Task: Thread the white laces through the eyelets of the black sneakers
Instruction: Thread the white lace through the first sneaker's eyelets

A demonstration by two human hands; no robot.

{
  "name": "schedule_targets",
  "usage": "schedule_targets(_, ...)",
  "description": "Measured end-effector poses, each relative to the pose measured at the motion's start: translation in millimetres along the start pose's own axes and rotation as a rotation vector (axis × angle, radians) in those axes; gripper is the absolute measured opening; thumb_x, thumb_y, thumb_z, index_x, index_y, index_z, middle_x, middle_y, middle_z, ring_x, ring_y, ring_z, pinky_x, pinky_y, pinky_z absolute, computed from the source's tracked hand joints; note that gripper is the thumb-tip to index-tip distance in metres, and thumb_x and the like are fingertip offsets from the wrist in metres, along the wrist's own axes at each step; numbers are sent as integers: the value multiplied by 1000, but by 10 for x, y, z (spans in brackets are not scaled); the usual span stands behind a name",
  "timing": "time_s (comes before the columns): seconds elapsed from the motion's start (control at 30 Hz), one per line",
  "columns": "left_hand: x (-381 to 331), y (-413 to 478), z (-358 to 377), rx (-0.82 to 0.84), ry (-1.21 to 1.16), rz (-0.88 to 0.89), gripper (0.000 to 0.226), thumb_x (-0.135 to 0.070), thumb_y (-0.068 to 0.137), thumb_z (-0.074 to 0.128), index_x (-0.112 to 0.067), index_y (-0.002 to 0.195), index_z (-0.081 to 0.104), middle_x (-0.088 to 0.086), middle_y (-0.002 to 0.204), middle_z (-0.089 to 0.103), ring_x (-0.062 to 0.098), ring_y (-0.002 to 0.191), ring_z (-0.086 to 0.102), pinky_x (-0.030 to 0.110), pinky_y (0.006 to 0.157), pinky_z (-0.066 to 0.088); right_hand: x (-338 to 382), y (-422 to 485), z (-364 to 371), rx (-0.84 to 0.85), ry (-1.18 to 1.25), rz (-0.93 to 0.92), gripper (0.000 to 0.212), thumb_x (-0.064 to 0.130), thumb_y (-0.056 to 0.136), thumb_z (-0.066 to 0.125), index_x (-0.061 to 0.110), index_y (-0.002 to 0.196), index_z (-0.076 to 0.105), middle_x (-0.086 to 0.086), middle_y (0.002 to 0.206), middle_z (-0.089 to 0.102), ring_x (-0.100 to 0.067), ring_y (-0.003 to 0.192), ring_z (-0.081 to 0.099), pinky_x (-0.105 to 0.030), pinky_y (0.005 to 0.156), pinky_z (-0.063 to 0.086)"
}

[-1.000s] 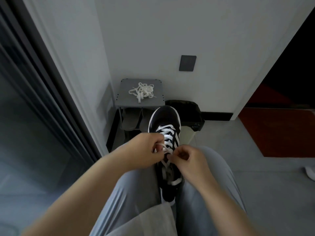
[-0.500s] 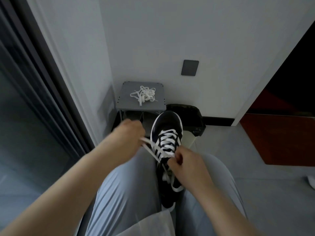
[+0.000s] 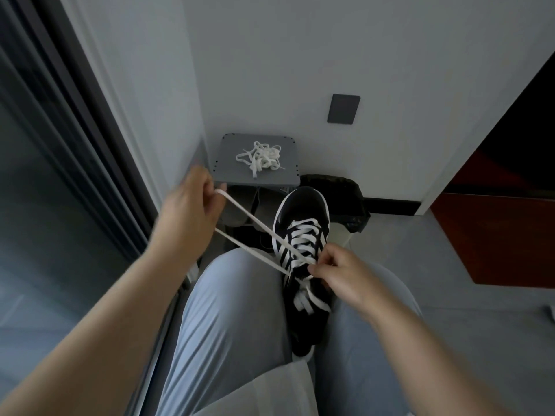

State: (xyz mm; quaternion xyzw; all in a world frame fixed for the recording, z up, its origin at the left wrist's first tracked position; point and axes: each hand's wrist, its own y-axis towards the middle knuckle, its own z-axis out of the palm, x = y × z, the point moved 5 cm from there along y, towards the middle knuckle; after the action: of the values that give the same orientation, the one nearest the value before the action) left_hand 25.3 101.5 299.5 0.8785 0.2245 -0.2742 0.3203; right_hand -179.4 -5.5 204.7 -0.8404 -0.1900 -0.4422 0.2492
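1. Far left, a dark-framed glass sliding door (image 3: 45, 190) runs alongside my left arm.
2. My left hand (image 3: 192, 208) is raised out to the left of the shoe, level with the front corner of the rack. Its fingers are clenched on a loop of the white lace (image 3: 252, 252), and the hand is slightly blurred. Two strands run taut from it, slanting down and right to the upper eyelets.
3. Behind that hand, against the wall, stands a grey shoe rack (image 3: 231, 166). A spare lace (image 3: 262, 159) lies in a loose tangle on its top, and grey slippers (image 3: 264, 202) sit on the shelf below.
4. My legs are in pale grey trousers (image 3: 234, 310), with the black sneaker (image 3: 303, 205) wedged between the thighs, toe pointing away toward the wall. It has white stripes on its side. The lace is criss-crossed through the rows nearer the toe, and a looser stretch lies over the tongue, closer to me.
5. My right hand (image 3: 339, 274) sits against the sneaker's right side at the upper eyelets. The fingers are curled, thumb and forefinger pinching the lace just where the taut strands arrive.
6. Beyond the toe is a bin with a black liner (image 3: 336, 190), and above it a dark wall plate (image 3: 344, 109).
7. Far right, past a white door frame (image 3: 480, 130), lies a reddish-brown surface (image 3: 495, 235); I cannot tell what it is.
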Motion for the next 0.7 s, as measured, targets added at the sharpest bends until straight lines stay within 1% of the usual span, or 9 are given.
schedule_targets(0.1, 66, 102, -175, -2, 163, 122, 28, -22, 83, 66, -10, 90, 43, -1, 70, 42, 23, 69, 43, 36, 57, 37, -15, 40, -14, -60, -34, -25, 24, 29, 85, 64, 21, 66, 51, 7, 61, 54, -10, 60, 51, -33, 64, 46)
schedule_targets(0.17, 213, 113, -119, 108, 276, 79, 32, -21, 79, 70, -14, 104, 51, -2, 82, 49, 22, 87, 44, 32, 70, 35, 32, 6, 1, -134, -123, -96, 24, 32, 83, 68, 23, 66, 54, 8, 58, 54, -1, 52, 49, -15, 53, 39)
schedule_targets(0.2, 283, 91, -60, 176, 340, 75, 32, -23, 78, 71, -18, 106, 56, -4, 92, 53, 23, 98, 42, 31, 79, 32, 62, -15, 12, -167, -144, -140, 25, 31, 83, 69, 23, 64, 54, 8, 57, 54, 0, 50, 49, -12, 50, 38)
schedule_targets(0.27, 377, 9, 62, 344, 451, 64, 26, -40, 78, 68, -29, 101, 66, -16, 111, 51, 21, 114, 29, 30, 88, 21, 91, -42, 18, -198, -167, -199, 26, 28, 85, 67, 22, 63, 54, 7, 55, 53, 2, 50, 49, -12, 50, 38)
schedule_targets(0.33, 493, -85, 154, 500, 497, 28, 37, -65, 71, 57, -33, 84, 69, -27, 109, 44, 16, 117, 20, 25, 85, 12, 81, -40, 10, -143, -187, -189, 25, 28, 89, 61, 20, 67, 54, 9, 55, 51, 3, 50, 47, -13, 51, 37)
schedule_targets(0.4, 559, -123, 157, 520, 477, 17, 52, -75, 61, 47, -28, 72, 68, -28, 101, 48, 14, 114, 22, 24, 82, 10, 63, -26, -16, -39, -133, -155, 24, 29, 92, 56, 20, 70, 55, 11, 57, 53, 3, 54, 47, -14, 57, 36)
schedule_targets(0.5, 629, -59, 69, 372, 460, -4, 31, -53, 77, 60, -24, 67, 64, -15, 91, 59, 19, 113, 29, 29, 78, 13, 110, -11, -99, 49, -43, -134, 24, 28, 95, 50, 19, 74, 56, 0, 73, 62, -10, 70, 52, -30, 71, 40)
schedule_targets(0.6, 755, 72, -88, 191, 449, -111, 17, -19, 88, 58, -13, 75, 68, 2, 87, 65, 29, 110, 43, 36, 84, 24, 204, -13, -153, 154, 4, -116, 24, 23, 98, 45, 17, 75, 50, 9, 63, 56, -3, 61, 49, -24, 70, 37)
schedule_targets(0.7, 824, 129, -175, 90, 193, -239, 21, -7, 91, 49, 5, 78, 61, 8, 78, 64, 28, 78, 58, 36, 69, 44, 318, -33, -317, 207, -75, -142, 23, 27, 93, 55, 16, 74, 49, 12, 51, 42, -2, 48, 35, -18, 57, 32)
